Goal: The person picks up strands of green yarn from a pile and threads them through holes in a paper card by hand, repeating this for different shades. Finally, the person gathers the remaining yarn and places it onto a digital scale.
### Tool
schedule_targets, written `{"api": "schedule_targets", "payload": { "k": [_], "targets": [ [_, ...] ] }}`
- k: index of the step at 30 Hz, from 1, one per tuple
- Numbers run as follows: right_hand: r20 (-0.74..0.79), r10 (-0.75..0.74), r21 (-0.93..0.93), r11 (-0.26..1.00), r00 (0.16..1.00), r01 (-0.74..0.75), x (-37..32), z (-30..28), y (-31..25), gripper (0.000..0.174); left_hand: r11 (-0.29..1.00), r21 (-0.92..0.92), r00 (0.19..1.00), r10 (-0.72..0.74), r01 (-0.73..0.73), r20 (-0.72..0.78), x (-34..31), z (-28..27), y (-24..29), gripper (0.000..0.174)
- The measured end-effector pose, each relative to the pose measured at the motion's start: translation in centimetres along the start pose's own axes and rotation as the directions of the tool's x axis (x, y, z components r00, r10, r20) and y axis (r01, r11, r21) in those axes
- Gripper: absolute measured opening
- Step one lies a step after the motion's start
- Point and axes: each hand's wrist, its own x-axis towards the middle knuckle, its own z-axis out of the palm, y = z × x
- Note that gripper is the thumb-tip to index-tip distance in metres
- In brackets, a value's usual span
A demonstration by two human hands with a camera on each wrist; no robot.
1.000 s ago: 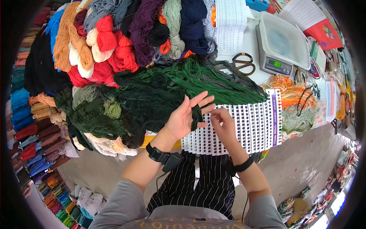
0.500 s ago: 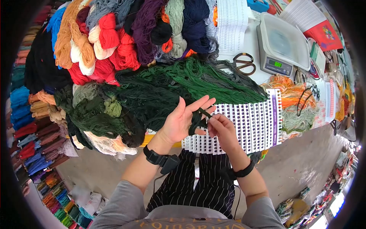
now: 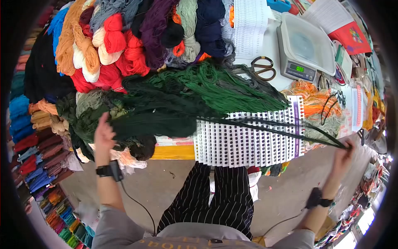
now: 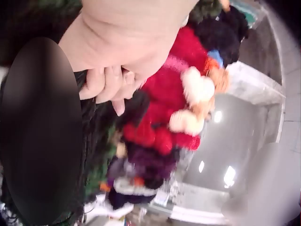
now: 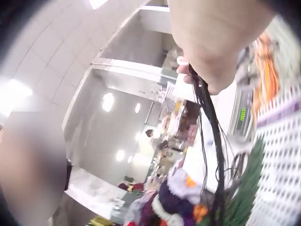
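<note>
Long strands of dark green yarn (image 3: pixel 257 124) stretch sideways across the front of the table, blurred by motion. Far to the right, past the table's front corner, my right hand (image 3: pixel 342 157) grips their gathered end. The strands hang from its fingers in the right wrist view (image 5: pixel 209 113). At the left, my left hand (image 3: pixel 104 137) is beside the other end of the dark yarn, its fingers curled against the strands in the left wrist view (image 4: pixel 110 84). Brighter green yarn (image 3: pixel 244 89) lies behind the stretched strands. Beneath them is a fanned stack of white punched cards (image 3: pixel 248 143).
Skeins of red yarn (image 3: pixel 134 56), tan, purple and navy are heaped at the back left. Scissors (image 3: pixel 263 68) lie beside a digital scale (image 3: pixel 299 71) carrying a clear plastic tray (image 3: pixel 309 41). Orange yarn (image 3: pixel 317 101) sits right of the cards; printed sheets (image 3: pixel 250 29) lie behind.
My hands were close together over the cards, the right one picking at a dark green band looped on the left. They have swung far apart, drawing the dark yarn out between them.
</note>
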Motion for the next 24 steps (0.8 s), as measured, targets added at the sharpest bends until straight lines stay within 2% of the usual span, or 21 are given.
{"api": "schedule_targets", "payload": {
  "k": [1, 3, 4, 6, 7, 8, 9, 10, 11, 12, 13, 14, 15, 16, 17, 20, 22, 23, 24],
  "targets": [
    [0.157, -0.036, -0.08, 0.996, 0.987, 0.049, 1.2, -2.3, -4.6, 0.016, 0.996, -0.022, 0.996, 0.091, -0.091, -0.027, 0.3, -3.0, 2.0, 0.039],
    [0.205, -0.178, -0.208, 0.953, 0.962, 0.221, 4.2, -9.6, -14.8, 0.018, 0.939, -0.196, 0.948, 0.304, -0.281, 0.097, -1.0, -3.6, 4.3, 0.042],
    [0.207, -0.177, -0.21, 0.953, 0.962, 0.22, 4.1, -7.9, -14.7, 0.018, 0.94, -0.163, 0.899, 0.336, -0.3, 0.281, -2.1, -1.8, 4.2, 0.046],
    [0.183, -0.261, -0.586, 0.745, 0.948, 0.318, 2.2, 0.6, -8.7, 0.02, 0.978, -0.078, 0.937, 0.207, -0.193, 0.28, -5.3, 6.4, 0.7, 0.053],
    [0.045, -0.327, -0.764, 0.597, 0.944, 0.244, -0.4, 7.9, -1.5, 0.021, 0.996, -0.04, 0.934, 0.083, -0.074, 0.347, -5.6, 8.8, -1.6, 0.06],
    [0.141, -0.294, -0.857, 0.442, 0.945, 0.265, -0.6, 7.4, 2.9, 0.021, 0.999, -0.021, 0.886, -0.023, 0.036, 0.463, -6.0, 11.2, -4.4, 0.058],
    [0.025, -0.251, -0.902, 0.413, 0.968, 0.13, -1.9, 8.3, 8.0, 0.025, 0.985, -0.096, 0.846, -0.075, 0.146, 0.527, -6.7, 14.3, -7.4, 0.058],
    [0.075, -0.088, -0.925, 0.366, 0.993, 0.102, -3.1, 8.8, 12.3, 0.026, 0.905, -0.21, 0.703, -0.125, 0.371, 0.7, -6.6, 16.1, -9.8, 0.06],
    [0.11, 0.008, -0.94, 0.324, 0.994, 0.102, -4.2, 9.0, 16.1, 0.021, 0.866, -0.229, 0.632, -0.122, 0.444, 0.765, -6.5, 17.7, -12.1, 0.061],
    [0.245, 0.166, -0.928, 0.325, 0.955, 0.182, -5.1, 9.6, 18.9, 0.018, 0.814, -0.256, 0.582, -0.12, 0.521, 0.804, -6.7, 19.1, -13.5, 0.061],
    [0.337, 0.205, -0.932, 0.211, 0.919, 0.294, -6.3, 11.2, 21.3, 0.016, 0.778, -0.278, 0.539, -0.091, 0.563, 0.838, -6.7, 20.0, -14.7, 0.06],
    [0.387, 0.249, -0.918, 0.197, 0.888, 0.344, -7.2, 12.2, 23.1, 0.016, 0.748, -0.304, 0.534, -0.079, 0.59, 0.842, -6.9, 20.8, -15.3, 0.06],
    [0.398, 0.279, -0.909, 0.245, 0.874, 0.336, -7.9, 12.4, 24.6, 0.016, 0.715, -0.327, 0.528, -0.07, 0.618, 0.846, -6.9, 21.3, -15.7, 0.06],
    [0.318, 0.346, -0.936, 0.262, 0.883, 0.235, -8.5, 12.7, 25.6, 0.016, 0.758, -0.282, 0.48, -0.047, 0.588, 0.876, -6.7, 21.7, -15.9, 0.058],
    [0.291, 0.374, -0.939, 0.288, 0.881, 0.188, -8.9, 12.7, 26.4, 0.016, 0.757, -0.278, 0.479, -0.052, 0.591, 0.876, -6.7, 21.8, -16.2, 0.058],
    [0.317, 0.38, -0.936, 0.274, 0.869, 0.222, -9.3, 12.0, 27.8, 0.016, 0.737, -0.295, 0.477, -0.042, 0.608, 0.878, -6.9, 22.4, -16.2, 0.057],
    [0.296, 0.412, -0.931, 0.325, 0.862, 0.164, -9.4, 11.4, 28.4, 0.021, 0.707, -0.31, 0.533, -0.111, 0.635, 0.839, -7.6, 23.1, -15.7, 0.057],
    [0.295, 0.41, -0.932, 0.324, 0.863, 0.164, -9.3, 11.1, 28.6, 0.021, 0.706, -0.309, 0.531, -0.111, 0.637, 0.84, -6.9, 22.8, -16.3, 0.057],
    [0.271, 0.426, -0.944, 0.292, 0.863, 0.152, -9.3, 11.5, 28.8, 0.024, 0.713, -0.234, 0.498, -0.184, 0.661, 0.847, -6.2, 22.9, -16.7, 0.057]
  ]
}}
